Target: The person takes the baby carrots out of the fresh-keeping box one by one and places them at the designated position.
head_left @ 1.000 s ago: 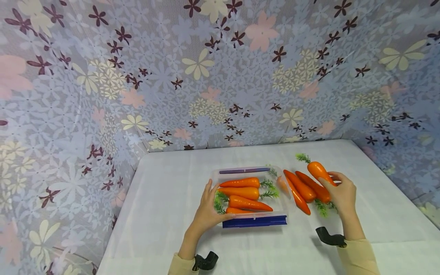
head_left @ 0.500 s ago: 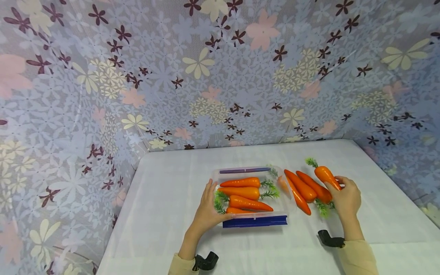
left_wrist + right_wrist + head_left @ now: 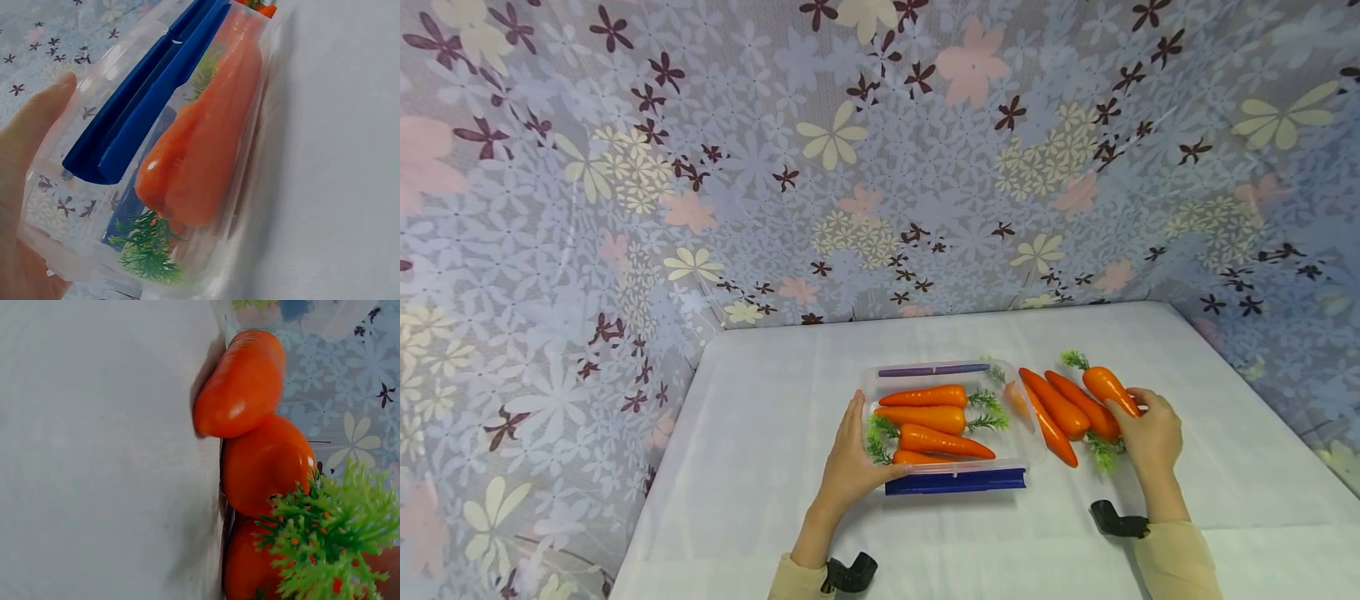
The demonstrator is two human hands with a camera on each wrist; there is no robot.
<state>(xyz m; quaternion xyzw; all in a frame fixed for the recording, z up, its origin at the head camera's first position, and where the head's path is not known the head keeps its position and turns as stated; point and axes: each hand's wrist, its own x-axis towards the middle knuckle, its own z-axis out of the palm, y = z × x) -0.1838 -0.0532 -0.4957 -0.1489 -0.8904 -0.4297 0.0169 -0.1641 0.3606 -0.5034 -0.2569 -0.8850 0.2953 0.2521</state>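
A clear plastic box (image 3: 1028, 433) with blue latches (image 3: 955, 482) sits mid-table and holds several orange toy carrots (image 3: 925, 397) with green tops. My left hand (image 3: 850, 454) rests against the box's left front corner, fingers straight along the side wall and thumb along the front edge. The left wrist view shows that palm (image 3: 28, 150) against the box (image 3: 94, 94), with a carrot (image 3: 206, 156) inside. My right hand (image 3: 1146, 429) grips the pointed end of one carrot (image 3: 1105, 385) just right of three loose carrots (image 3: 1060, 408) on the cloth. These carrots (image 3: 262, 462) fill the right wrist view.
The table (image 3: 775, 417) is covered with a white cloth. Floral sheeting (image 3: 850, 167) walls it in at the back and both sides. Black wrist mounts (image 3: 1118, 521) show at both cuffs.
My right hand has brought its carrot down and a little to the right, so it now sits low beside the loose carrots. The left hand and the box have not moved.
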